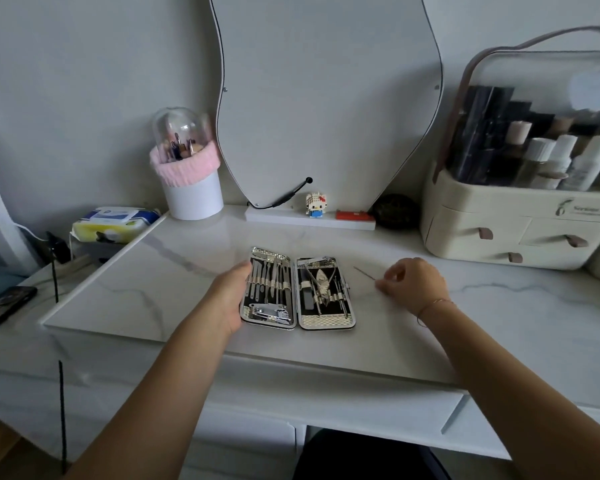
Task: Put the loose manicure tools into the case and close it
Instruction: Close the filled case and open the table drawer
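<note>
The left hand (232, 296) lies against the left edge of the open case (326, 319) and steadies it; whether its fingers hook under that edge cannot be told. Just right of the case, the right hand (412, 284) pinches the near end of a thin metal tool (364, 273), whose tip points toward the far right corner of the case without touching it. The tool is judged light, stiff, smooth and pointed: grip the shaft away from the tip and expect it to slip or roll if pinched loosely.
</note>
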